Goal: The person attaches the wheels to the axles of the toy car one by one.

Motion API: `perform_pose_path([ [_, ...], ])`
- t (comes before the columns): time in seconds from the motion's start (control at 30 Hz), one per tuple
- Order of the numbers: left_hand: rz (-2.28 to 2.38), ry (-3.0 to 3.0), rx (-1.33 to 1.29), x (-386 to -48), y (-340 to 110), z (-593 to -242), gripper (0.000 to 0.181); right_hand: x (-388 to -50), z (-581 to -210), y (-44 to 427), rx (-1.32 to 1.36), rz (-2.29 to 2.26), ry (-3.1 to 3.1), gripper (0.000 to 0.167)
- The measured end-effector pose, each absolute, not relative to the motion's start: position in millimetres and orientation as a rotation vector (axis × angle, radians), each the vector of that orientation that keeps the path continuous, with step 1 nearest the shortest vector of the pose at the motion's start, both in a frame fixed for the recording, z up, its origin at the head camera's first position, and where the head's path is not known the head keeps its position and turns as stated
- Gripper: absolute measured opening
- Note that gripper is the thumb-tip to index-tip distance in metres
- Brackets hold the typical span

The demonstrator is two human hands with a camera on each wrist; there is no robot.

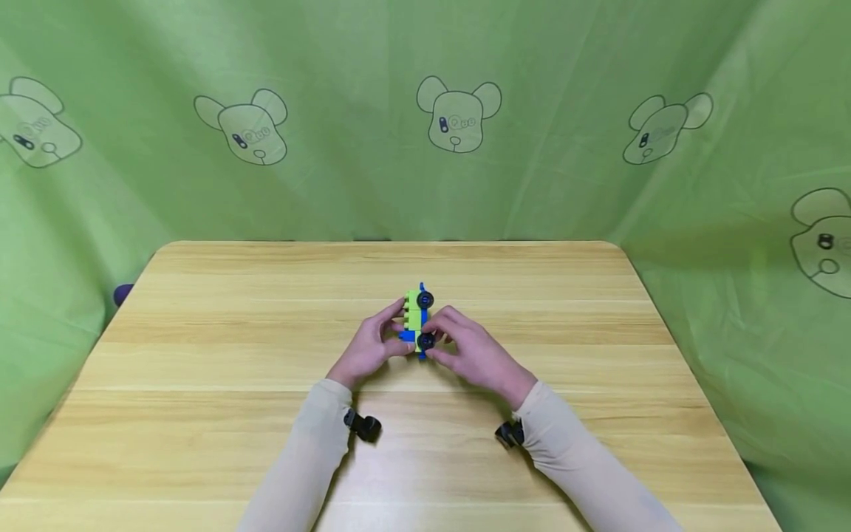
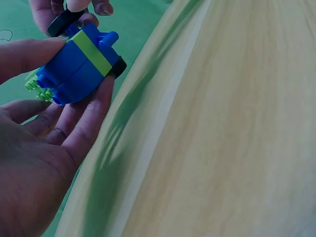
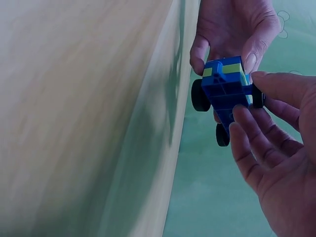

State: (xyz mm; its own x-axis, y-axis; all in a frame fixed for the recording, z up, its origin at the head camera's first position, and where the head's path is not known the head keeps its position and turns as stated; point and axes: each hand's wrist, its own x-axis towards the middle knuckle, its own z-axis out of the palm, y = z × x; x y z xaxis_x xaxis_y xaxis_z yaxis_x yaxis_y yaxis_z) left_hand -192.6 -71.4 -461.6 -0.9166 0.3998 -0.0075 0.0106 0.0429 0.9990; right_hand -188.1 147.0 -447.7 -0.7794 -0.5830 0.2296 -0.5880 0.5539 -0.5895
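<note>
A toy car point(image 1: 414, 319) of lime-green and blue building bricks is held above the table on its side, studs pointing left in the head view. My left hand point(image 1: 368, 349) grips its body between thumb and fingers. On the other side, my right hand point(image 1: 477, 356) pinches a black wheel point(image 3: 258, 96) at the car's end. In the right wrist view the blue underside shows, with more black wheels fitted, one of them a near wheel point(image 3: 200, 95). Blue bricks with a lime band point(image 2: 92, 51) face the left wrist camera. Fingers hide part of the car.
A light wood-grain table point(image 1: 213, 443) lies under both hands. Green curtains point(image 1: 372, 185) printed with mouse-like heads surround it at the back and sides. A purple object point(image 1: 122, 294) shows beyond the left edge. Each forearm carries a black wrist camera point(image 1: 364, 426).
</note>
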Motion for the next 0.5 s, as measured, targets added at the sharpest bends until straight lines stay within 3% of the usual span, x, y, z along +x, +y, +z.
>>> perform_pose_path([
  [0.17, 2.004, 2.002, 0.384, -201.4, -71.0, -482.7, 0.087, -188.3, -448.7, 146.8, 1.051, 1.083, -2.735, 0.035],
  [0.5, 2.088, 1.943, 0.400, -200.1, -70.2, -488.4, 0.083, -187.4, -451.3, 144.7, 1.037, 1.137, -2.732, 0.035],
])
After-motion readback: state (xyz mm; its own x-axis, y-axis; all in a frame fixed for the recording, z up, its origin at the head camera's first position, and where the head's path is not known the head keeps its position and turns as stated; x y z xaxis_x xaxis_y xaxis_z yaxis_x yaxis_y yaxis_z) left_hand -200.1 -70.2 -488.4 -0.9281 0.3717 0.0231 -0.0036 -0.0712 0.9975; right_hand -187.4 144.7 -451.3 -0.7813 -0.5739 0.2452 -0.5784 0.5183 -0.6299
